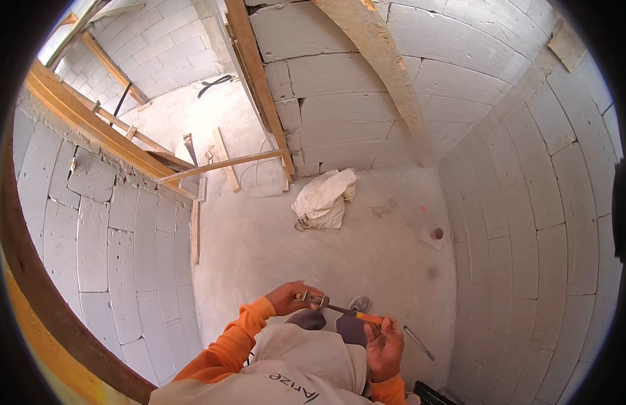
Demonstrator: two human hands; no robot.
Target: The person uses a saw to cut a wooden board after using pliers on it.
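In front of my body, my left hand (287, 298) is closed around a small metal fitting (317, 301) with a blocky, bracket-like end; its exact kind is hard to make out. My right hand (384, 345) grips a screwdriver (367, 318) by its orange and yellow handle. The dark shaft points left, and its tip meets the metal fitting. Both hands are held above my legs and one grey shoe (359, 303).
A crumpled whitish sack (325, 200) lies on the concrete floor (259, 236). To the right are a dark pipe stub (436, 233) and a thin metal rod (419, 343). Block walls (529, 223) enclose both sides. A wooden strip (225, 165) crosses the doorway, and a plank (377, 54) leans at the far wall.
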